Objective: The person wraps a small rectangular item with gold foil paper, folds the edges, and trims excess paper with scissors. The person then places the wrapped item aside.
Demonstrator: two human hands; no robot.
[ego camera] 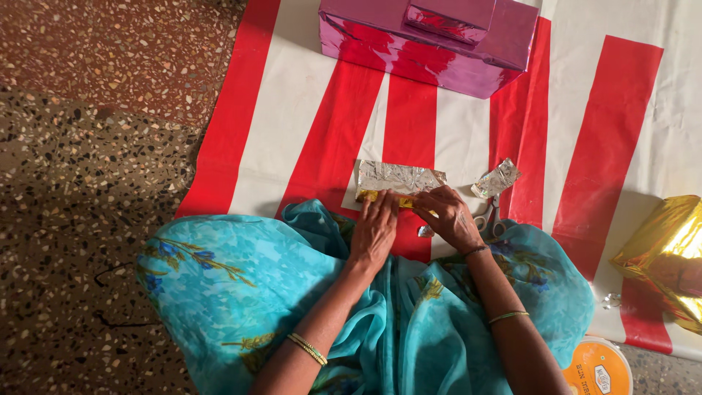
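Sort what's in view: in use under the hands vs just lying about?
In use:
- left hand and right hand, both pressing on the foil-wrapped packet
- gold foil edge under the fingertips

Lying about:
- scissors
- crumpled foil scrap
- pink wrapped box
- gold wrapped parcel
- orange lid
- striped sheet

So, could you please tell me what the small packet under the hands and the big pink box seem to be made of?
The small packet looks like crinkled silver foil paper: creased, dull metallic glints, with a yellow edge where both hands press it. The big pink box appears wrapped in glossy metallic film, judging by mirror-like reflections; what lies beneath cannot be told.
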